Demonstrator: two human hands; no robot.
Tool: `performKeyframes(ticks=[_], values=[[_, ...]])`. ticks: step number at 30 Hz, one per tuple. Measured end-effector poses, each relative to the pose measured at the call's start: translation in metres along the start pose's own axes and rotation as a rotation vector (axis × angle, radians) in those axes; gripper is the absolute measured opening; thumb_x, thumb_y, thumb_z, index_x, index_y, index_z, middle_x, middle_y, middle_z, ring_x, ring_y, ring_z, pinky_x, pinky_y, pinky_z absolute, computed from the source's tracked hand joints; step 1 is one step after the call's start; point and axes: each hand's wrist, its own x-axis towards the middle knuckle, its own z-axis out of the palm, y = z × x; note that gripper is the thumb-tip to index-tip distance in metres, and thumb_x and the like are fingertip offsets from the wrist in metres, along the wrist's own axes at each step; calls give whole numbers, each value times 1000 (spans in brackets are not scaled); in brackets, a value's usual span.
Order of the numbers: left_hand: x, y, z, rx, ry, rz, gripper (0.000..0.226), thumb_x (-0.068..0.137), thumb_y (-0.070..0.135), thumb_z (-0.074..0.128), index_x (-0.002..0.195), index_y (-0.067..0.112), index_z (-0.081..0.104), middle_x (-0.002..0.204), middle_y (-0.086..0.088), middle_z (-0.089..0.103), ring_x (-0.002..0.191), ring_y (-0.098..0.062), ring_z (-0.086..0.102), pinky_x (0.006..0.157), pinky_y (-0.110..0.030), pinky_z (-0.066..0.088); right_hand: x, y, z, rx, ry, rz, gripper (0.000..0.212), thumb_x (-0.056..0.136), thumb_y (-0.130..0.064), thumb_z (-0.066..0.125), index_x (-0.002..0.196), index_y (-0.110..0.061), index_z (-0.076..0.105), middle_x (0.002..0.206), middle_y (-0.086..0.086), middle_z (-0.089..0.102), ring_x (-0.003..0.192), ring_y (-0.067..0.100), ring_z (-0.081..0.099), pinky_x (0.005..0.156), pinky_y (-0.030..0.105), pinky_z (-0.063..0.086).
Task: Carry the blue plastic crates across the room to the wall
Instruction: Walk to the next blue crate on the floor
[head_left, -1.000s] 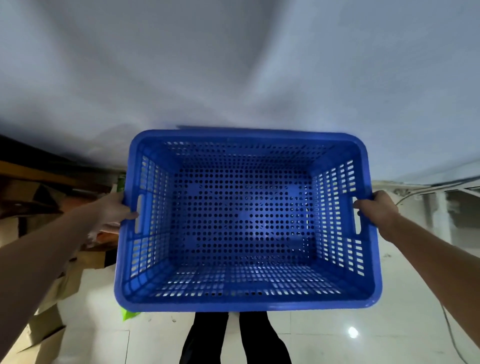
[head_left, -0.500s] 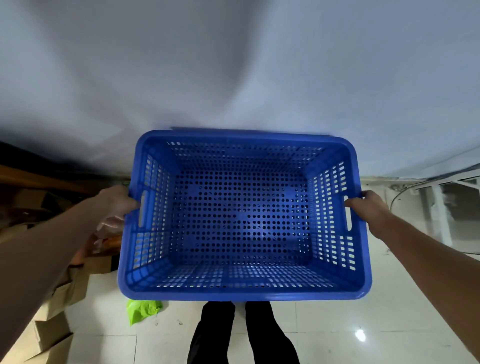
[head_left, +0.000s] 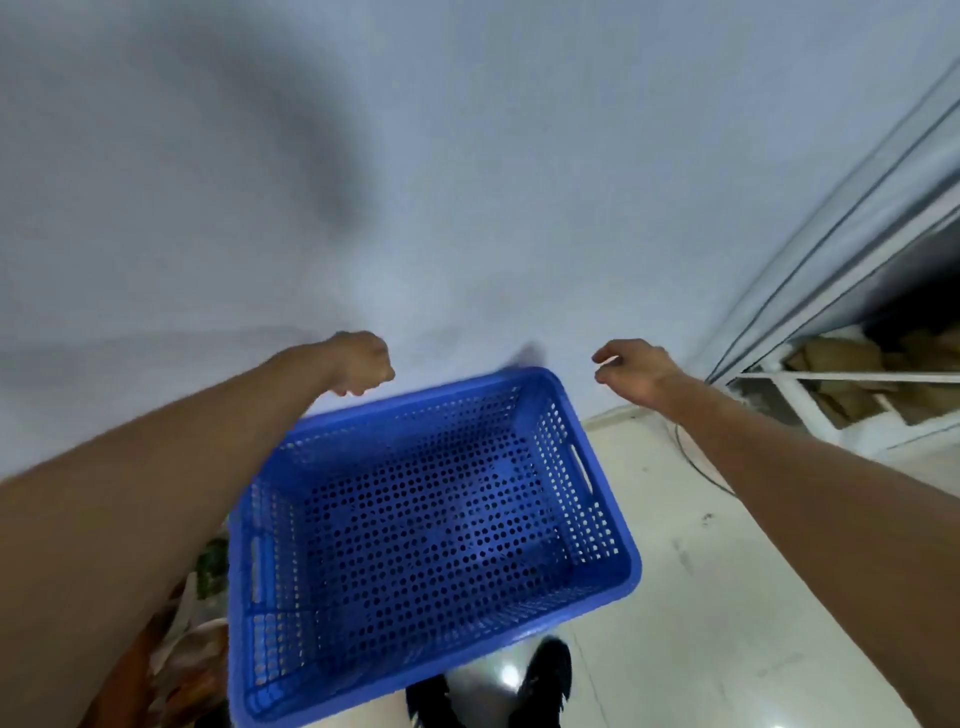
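The big pale wall (head_left: 467, 182) fills most of the view, and it meets the shiny white tiled floor (head_left: 727, 597) along a low edge on the right.

The blue plastic crate (head_left: 415, 545) is close to the foot of that wall. Its far short end is next to the wall, and its near short end is by the person's feet. It looks like it is on the floor or dropping to it, but the picture is blurry, so I cannot be sure it has landed.

No hand holds the crate now. So this crate's trip across the room looks done, or almost done. The task says crates, so there may be more to fetch, but no other crate shows here.

The crate sits with its open top facing up, and it is empty. Its long sides run from the person's feet toward the wall, turned a bit to the right. One handle slot is in the right side wall and one is in the left side wall.

The left hand (head_left: 361, 364) is up above the crate's far left corner. It is curled into a loose fist with nothing in it.

The right hand (head_left: 631, 371) is up past the crate's far right corner. Its fingers are bent and apart, and it holds nothing.
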Motion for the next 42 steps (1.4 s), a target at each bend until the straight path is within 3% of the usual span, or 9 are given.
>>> performKeyframes(ticks=[4, 8, 11, 16, 19, 24, 29, 35, 42], values=[[-37, 128, -28, 70, 7, 180, 28, 96, 28, 53, 115, 11, 65, 111, -7, 70, 91, -24, 70, 85, -41, 58, -44, 0, -67, -49, 90, -65, 39, 97, -20, 57, 133, -16, 69, 137, 8, 68, 127, 29, 61, 101, 31, 51], [-85, 254, -27, 180, 178, 425, 28, 93, 22, 49, 107, 11, 70, 108, -9, 74, 97, -28, 72, 92, -44, 58, -90, 24, -129, 13, 224, -84, 38, 95, -20, 55, 130, -17, 70, 133, 7, 69, 125, 27, 60, 89, 23, 45], [-128, 340, -4, 250, 161, 515, 30, 91, 19, 48, 108, 9, 70, 109, -12, 75, 103, -34, 72, 92, -46, 59, -132, 76, -171, 16, 297, -37, 37, 94, -21, 55, 127, -18, 70, 129, 8, 70, 121, 27, 64, 89, 25, 49], [-205, 476, 64, 385, 177, 680, 29, 92, 17, 47, 108, 8, 70, 109, -13, 75, 101, -33, 73, 89, -46, 60, -219, 199, -232, 37, 422, 77, 32, 95, -22, 58, 123, -15, 72, 127, 14, 70, 114, 33, 68, 100, 42, 57], [-250, 561, 121, 473, 177, 802, 28, 93, 16, 48, 106, 7, 71, 106, -14, 75, 97, -32, 74, 87, -46, 61, -286, 286, -262, 39, 487, 167, 27, 94, -25, 58, 116, -15, 71, 122, 14, 71, 110, 34, 67, 95, 41, 58], [-328, 694, 237, 624, 149, 1008, 22, 93, 24, 54, 101, 13, 70, 99, -10, 72, 88, -29, 71, 75, -37, 59, -409, 441, -290, 79, 580, 391, 34, 97, -22, 55, 124, -9, 72, 128, 18, 71, 119, 36, 65, 100, 39, 55], [-416, 809, 388, 740, 38, 1205, 27, 94, 24, 55, 112, 11, 72, 103, -12, 76, 93, -30, 74, 80, -41, 62, -532, 567, -292, 215, 721, 647, 33, 92, -28, 58, 118, -17, 74, 127, 16, 70, 119, 38, 64, 102, 41, 56], [-525, 891, 576, 850, -184, 1425, 25, 94, 18, 56, 109, 9, 73, 102, -13, 77, 89, -28, 75, 64, -33, 58, -678, 705, -252, 363, 801, 968, 32, 89, -27, 58, 118, -23, 71, 127, 14, 69, 118, 36, 64, 102, 40, 55], [-600, 971, 738, 1018, -283, 1636, 23, 91, 15, 56, 106, 16, 73, 101, -7, 75, 88, -26, 72, 79, -40, 62, -792, 842, -224, 445, 867, 1229, 32, 92, -24, 56, 121, -20, 71, 123, 12, 68, 111, 35, 66, 97, 42, 56]])
